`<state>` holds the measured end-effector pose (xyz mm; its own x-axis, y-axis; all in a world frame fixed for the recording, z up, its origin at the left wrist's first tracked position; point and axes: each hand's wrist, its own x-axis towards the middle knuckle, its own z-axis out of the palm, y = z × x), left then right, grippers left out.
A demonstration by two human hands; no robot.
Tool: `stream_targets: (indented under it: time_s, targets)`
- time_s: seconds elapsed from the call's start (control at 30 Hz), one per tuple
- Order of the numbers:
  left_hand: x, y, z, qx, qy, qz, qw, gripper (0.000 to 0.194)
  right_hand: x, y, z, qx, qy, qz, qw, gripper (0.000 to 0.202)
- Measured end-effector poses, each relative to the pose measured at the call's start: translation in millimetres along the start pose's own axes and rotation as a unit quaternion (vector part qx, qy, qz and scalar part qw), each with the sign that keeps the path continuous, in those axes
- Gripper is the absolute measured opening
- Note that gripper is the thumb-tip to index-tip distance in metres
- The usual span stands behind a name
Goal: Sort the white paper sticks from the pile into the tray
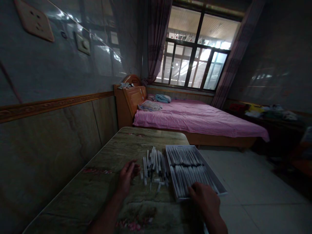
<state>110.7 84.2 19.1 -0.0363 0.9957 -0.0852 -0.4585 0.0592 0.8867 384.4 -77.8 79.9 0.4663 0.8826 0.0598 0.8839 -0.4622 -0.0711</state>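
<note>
A loose pile of slim whitish pens (156, 161), some with dark ends, lies on the table, with a few small pale pieces, perhaps caps (157, 179), on its near side. Just left of this pile is my left hand (126, 177), its fingers loosely bent and apart, with nothing visible in them. To the right of the pile stands a shallow white box (211, 162) holding two rows of similar pens (186, 156). My right hand (206, 198) is over the box's near edge, fingers curled together; what they hold, if anything, is hidden.
The wood-patterned table (97, 191) has pink flower prints and runs along the tiled wall (60, 139) on the left. Beyond it stands a bed (195, 120) with a pink checked sheet, under a window (192, 65). Tiled floor (241, 182) lies to the right.
</note>
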Motion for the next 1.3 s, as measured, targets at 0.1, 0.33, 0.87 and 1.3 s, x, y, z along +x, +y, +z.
stream_targets:
  time_s: [0.1, 0.33, 0.87, 1.3]
  targets:
    - [-0.5, 0.6, 1.0, 0.008, -0.006, 0.002, 1.0, 0.053, 0.2, 1.5, -0.2, -0.002, -0.005, -0.009, 1.0, 0.029]
    - [-3.0, -2.2, 5.6, 0.072, -0.004, 0.044, 0.996, 0.044, -2.7, -10.2, 0.3, 0.075, 0.057, -0.069, 0.993, 0.025]
    - [-1.0, -15.3, 5.6, 0.16, 0.011, 0.095, 0.982, 0.025, -2.3, -149.5, 32.5, 0.031, 0.002, -0.236, 0.971, 0.021]
    - [-3.2, -13.9, 8.4, 0.179, -0.008, 0.094, 0.979, 0.017, 4.6, -153.6, 43.1, -0.02, -0.002, -0.213, 0.977, 0.038]
